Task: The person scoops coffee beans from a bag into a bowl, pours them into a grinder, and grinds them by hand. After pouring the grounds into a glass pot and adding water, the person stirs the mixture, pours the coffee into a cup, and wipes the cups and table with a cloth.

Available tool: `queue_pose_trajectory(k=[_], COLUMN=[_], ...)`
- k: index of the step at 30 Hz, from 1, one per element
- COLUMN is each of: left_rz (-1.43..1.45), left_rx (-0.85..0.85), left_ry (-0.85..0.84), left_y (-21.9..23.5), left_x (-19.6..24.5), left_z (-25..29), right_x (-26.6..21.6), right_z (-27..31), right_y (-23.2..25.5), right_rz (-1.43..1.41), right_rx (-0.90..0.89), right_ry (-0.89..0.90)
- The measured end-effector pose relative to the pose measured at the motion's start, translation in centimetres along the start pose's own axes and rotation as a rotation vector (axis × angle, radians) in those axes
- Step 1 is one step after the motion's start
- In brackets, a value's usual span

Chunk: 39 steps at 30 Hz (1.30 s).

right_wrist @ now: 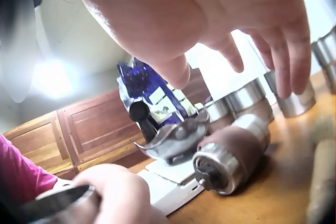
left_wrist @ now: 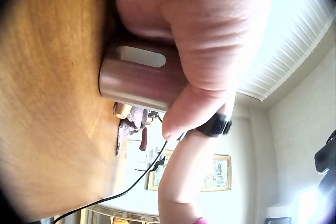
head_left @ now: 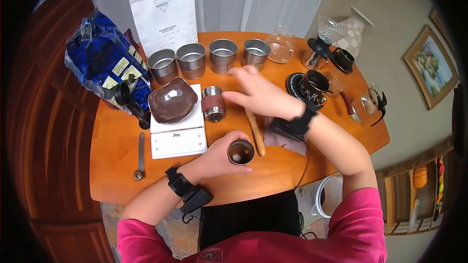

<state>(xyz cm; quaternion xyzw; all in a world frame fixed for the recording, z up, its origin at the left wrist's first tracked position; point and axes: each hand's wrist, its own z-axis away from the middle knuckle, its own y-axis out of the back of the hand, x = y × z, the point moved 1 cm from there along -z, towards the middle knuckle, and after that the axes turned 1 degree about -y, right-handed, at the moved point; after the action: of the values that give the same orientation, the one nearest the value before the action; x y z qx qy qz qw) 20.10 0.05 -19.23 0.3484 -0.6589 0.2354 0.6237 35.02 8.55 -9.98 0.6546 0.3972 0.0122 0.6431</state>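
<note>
My left hand [head_left: 222, 155] grips a metal cup [left_wrist: 142, 80] low over the front of the table, its open mouth facing up in the head view. An oval slot runs through the cup's side, and small pale bits show inside it. Fingers and thumb curl round its wall. My right hand [head_left: 265, 93] reaches over the table with fingers extended and nothing in them. Below and left of it, a hand coffee grinder [right_wrist: 233, 153] with a brown band lies on its side, a shaft showing at its near end. Beyond the fingertips stand several steel cups [head_left: 223, 57].
Left of the grinder, a brown dish [head_left: 173, 101] sits on a white scale [head_left: 178, 142]. A measuring scoop [head_left: 140, 158], wooden stick [head_left: 255, 134], folded cloth [head_left: 287, 141], blue bag [head_left: 105, 58], white coffee bag [head_left: 163, 14], black patterned cup [head_left: 313, 86] and glass dripper [head_left: 327, 29] surround it.
</note>
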Motion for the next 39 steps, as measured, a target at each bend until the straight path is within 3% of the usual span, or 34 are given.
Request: queue_pose_trajectory(k=[3,5,7,9,11,14,18,21,26,30,31,33,39], left_rz=[0.002,0.006,0.026,0.02,0.012,-0.004,-0.011,0.002,0.0,0.057,0.069,0.049,0.019], left_rx=[0.008,0.013,0.013,0.016,0.008,-0.006,-0.022,-0.035,-0.09,-0.161,-0.177,-0.23,-0.343], left_ry=[0.008,0.011,0.018,-0.011,-0.022,-0.024,-0.019,-0.016,-0.056,-0.086,-0.094,-0.089,-0.19], left_y=[-0.1,-0.1,-0.1,-0.2,-0.1,-0.1,0.1,0.1,0.2,-0.1,-0.2,-0.5,-1.3], left_x=[0.0,0.2,0.4,0.2,0.1,0.1,0.1,-0.1,0.6,1.4,1.5,2.1,2.0], left_z=[0.1,0.1,0.0,0.0,0.0,0.0,0.2,0.2,0.3,0.4,0.4,0.6,0.8], right_x=[1.8,4.1,9.2,15.4,21.4,23.0,24.5,23.8,23.6,16.9,17.2,13.2,6.0], right_z=[4.0,6.6,9.2,12.2,15.3,16.8,17.2,16.7,18.2,18.3,18.7,17.8,14.6], right_y=[5.2,8.7,11.4,13.3,13.4,12.0,10.6,10.1,10.9,12.6,13.0,13.1,8.1], right_rz=[0.102,0.017,0.067,0.434,0.665,0.575,0.472,0.553,0.558,0.467,0.401,0.189,-0.28], right_rx=[0.239,0.411,0.569,0.627,0.52,0.296,0.276,0.289,0.502,0.735,0.774,0.752,0.258], right_ry=[0.084,-0.102,-0.244,-0.33,-0.541,-0.838,-0.817,-0.828,-0.726,-0.55,-0.416,-0.319,-0.172])
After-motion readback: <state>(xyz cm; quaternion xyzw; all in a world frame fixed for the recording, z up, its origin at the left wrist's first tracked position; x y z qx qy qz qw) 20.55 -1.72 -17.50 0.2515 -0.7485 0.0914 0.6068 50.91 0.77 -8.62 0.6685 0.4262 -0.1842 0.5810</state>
